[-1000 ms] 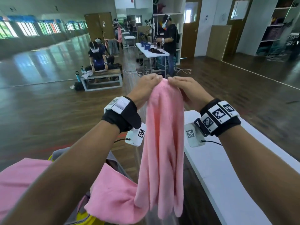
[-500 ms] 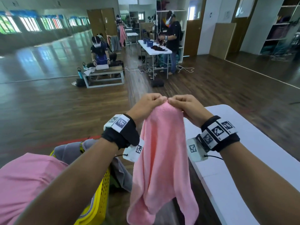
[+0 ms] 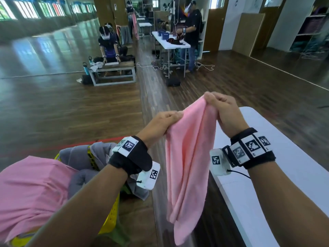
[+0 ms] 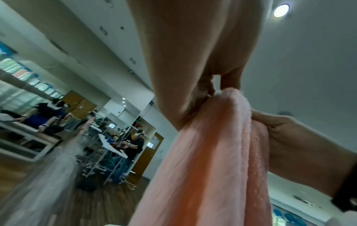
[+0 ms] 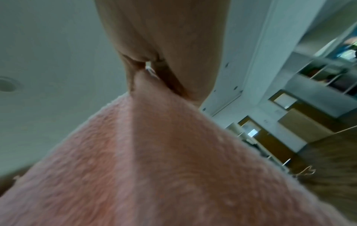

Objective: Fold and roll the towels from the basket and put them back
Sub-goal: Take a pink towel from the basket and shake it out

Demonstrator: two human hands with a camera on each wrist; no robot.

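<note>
The pink towel (image 3: pixel 187 157) hangs long and straight down in the air, just left of the white table (image 3: pixel 293 166). The left hand (image 3: pixel 158 123) pinches its top edge. The right hand (image 3: pixel 224 111) pinches the top edge too, a bit higher and nearer the table. I think the hands must pull apart to open it up. The yellow basket (image 3: pixel 112 216) sits low, left of the towel

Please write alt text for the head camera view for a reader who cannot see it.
Two bare hands, the left hand and right hand, pinch the top edge of a soft pink towel that hangs between them in the air, beside a white table and a yellow plastic basket holding grey cloth.
</note>
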